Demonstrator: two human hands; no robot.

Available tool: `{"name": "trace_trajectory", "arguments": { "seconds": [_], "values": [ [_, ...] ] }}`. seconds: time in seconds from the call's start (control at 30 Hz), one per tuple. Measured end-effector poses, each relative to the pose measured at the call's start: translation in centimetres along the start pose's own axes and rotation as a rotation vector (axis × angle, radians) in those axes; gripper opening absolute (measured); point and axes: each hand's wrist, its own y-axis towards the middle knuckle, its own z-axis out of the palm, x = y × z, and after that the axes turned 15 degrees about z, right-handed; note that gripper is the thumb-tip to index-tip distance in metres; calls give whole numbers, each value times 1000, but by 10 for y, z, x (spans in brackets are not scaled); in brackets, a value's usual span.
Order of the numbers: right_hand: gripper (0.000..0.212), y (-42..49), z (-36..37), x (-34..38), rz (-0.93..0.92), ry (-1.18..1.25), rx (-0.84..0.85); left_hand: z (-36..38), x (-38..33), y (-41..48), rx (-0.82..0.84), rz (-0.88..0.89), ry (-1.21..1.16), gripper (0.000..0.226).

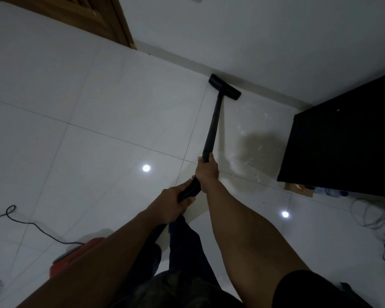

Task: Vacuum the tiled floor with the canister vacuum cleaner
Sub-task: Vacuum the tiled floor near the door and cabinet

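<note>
Nearest to me, low at my left, sat the red canister (76, 252) on the tiled floor (98, 107), with its black power cord (31, 223) trailing off to the left edge. I judged it was parked behind me so the hose could run forward without crossing the strip I was cleaning.

My left hand (171, 201) was wrapped closed around the ribbed hose (190, 190) where it met the handle. That grip looked meant to carry the hose's weight and steer from the rear. Just ahead, my right hand (206, 168) was curled tight round the lower end of the black wand (213, 123), thumb side up. With the hands staggered like that I had leverage to push the wand out at full reach.

To the right of the wand, pale dust and scraps (249, 138) lay smeared over the tile beside a black cabinet (342, 141), which was likely why I was working that patch. More loose cables (369, 216) lay tangled further right.

Farthest out, the floor head (224, 86) lay flat, set right against the skirting of the white wall (276, 41), probably to catch the dirt along the edge. A wooden door (76, 12) stood at the far left.
</note>
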Motion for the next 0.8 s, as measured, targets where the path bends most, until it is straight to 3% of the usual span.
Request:
{"name": "trace_trajectory", "arguments": {
  "seconds": [0.37,0.5,0.8],
  "values": [
    [60,-60,21,-102,-145,43,-52,17,23,-115,57,59,115,61],
    [67,-101,31,-163,-196,55,-92,31,39,-189,60,96,140,62],
    [64,-196,33,-318,-236,101,-94,89,81,-350,28,189,154,54]
  ]
}}
